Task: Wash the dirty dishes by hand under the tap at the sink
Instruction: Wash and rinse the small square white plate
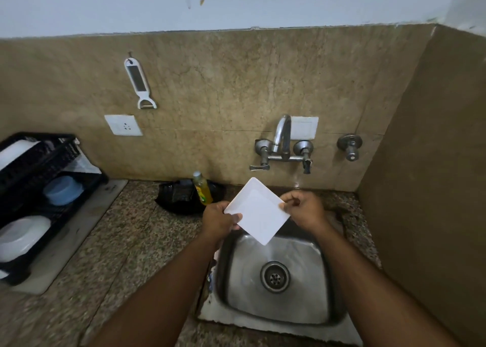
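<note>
A white square plate (259, 210) hangs tilted over the back edge of the steel sink (276, 320), one corner pointing down into the basin. My left hand (219, 221) pinches its left corner, thumb on top. My right hand (302, 210) grips its right corner. The tap (282, 136) is fixed to the wall above the plate; no water stream shows. The basin holds only its drain (274, 276).
A yellow dish-soap bottle (203, 189) stands by a black bag (181, 195) behind the sink's left side. A black drying rack (34, 186) on the left counter holds a blue bowl (63, 190) and a white bowl (22, 237). A wall rises at the right.
</note>
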